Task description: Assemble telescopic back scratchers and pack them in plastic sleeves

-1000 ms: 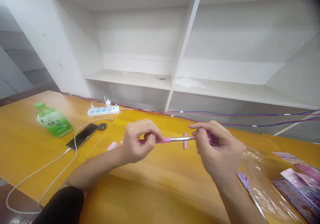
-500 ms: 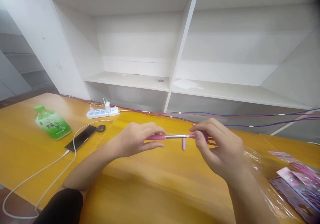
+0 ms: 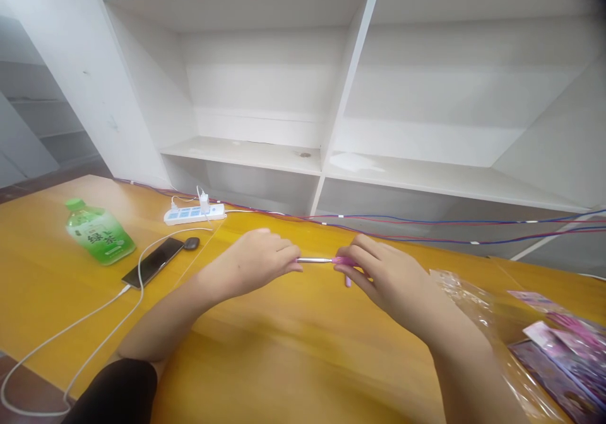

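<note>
Above the table I hold a pink back scratcher with a thin metal rod (image 3: 315, 260), level from side to side. My left hand (image 3: 258, 260) is closed around its handle end, which the fingers cover. My right hand (image 3: 379, 269) grips the pink claw end, and only a little pink shows between thumb and fingers. Between the two hands the silver rod is bare. Just below my right fingertips, a short purple stick (image 3: 348, 281) lies on the table, partly hidden by the hand.
To the left are a green tea bottle (image 3: 101, 231), a phone (image 3: 154, 262) on a white cable, and a power strip (image 3: 195, 213). On the right lie clear plastic wrapping (image 3: 492, 348) and pink and purple packages (image 3: 568, 354). White shelving (image 3: 265, 156) rises behind the table (image 3: 284, 361).
My right hand has moved left, closer to my left hand, and wrapped over the claw end. The left fingers have closed around the handle. Less of the metal rod shows between them.
</note>
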`<action>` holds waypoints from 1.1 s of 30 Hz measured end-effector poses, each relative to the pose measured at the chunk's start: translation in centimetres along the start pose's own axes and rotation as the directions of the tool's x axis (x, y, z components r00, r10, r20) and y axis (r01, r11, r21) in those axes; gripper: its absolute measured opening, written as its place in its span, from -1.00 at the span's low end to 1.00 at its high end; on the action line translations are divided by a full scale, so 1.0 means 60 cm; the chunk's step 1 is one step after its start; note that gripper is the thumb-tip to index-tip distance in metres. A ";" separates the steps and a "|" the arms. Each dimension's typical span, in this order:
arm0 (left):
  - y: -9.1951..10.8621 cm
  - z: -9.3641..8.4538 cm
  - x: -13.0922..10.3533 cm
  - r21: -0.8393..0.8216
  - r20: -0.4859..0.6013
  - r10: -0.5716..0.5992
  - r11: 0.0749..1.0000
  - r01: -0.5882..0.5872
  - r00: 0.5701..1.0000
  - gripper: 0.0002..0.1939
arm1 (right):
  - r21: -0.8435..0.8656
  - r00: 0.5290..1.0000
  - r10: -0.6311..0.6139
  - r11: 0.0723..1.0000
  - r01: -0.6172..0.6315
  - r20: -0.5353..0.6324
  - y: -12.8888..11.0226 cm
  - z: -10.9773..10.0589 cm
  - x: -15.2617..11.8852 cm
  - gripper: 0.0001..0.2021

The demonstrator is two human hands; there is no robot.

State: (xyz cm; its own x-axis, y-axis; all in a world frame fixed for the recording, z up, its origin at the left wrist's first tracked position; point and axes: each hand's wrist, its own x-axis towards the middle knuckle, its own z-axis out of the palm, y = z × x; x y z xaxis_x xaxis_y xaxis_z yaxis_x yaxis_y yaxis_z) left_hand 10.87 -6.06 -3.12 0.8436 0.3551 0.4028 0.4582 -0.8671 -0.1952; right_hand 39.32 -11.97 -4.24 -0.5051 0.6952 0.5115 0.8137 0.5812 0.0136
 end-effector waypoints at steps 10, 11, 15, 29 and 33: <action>0.010 0.017 0.004 0.106 -0.014 -0.152 0.983 0.152 0.988 -0.74 | -0.051 0.993 -0.018 0.999 0.012 -0.116 0.000 0.020 0.009 -0.74; 0.010 0.021 0.004 0.109 -0.041 -0.145 0.983 0.149 0.989 -0.72 | -0.060 0.991 -0.022 0.998 0.015 -0.133 0.000 0.022 0.009 -0.76; 0.005 0.034 0.006 0.147 -0.162 -0.085 0.983 0.109 0.983 -0.71 | -0.093 0.976 -0.064 0.995 0.046 -0.207 0.003 0.029 0.012 -0.77; -0.028 0.018 0.009 0.184 -0.392 -0.050 0.974 0.131 0.919 -0.87 | -0.335 0.919 -0.164 0.941 0.038 -0.358 0.021 0.001 0.008 -0.93; -0.055 0.000 0.000 0.177 -0.458 -0.097 0.964 0.198 0.883 -0.88 | -0.391 0.880 -0.168 0.920 -0.021 -0.444 0.055 -0.029 -0.007 -0.93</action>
State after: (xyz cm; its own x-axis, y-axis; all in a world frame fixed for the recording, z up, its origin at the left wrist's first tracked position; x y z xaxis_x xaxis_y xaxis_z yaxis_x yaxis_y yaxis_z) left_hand 9.37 -3.17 -2.49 0.5725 0.2380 0.7846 0.6584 -0.7037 -0.2670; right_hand 42.74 -11.08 -2.93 -0.4538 0.3262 0.8292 0.8718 0.3552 0.3374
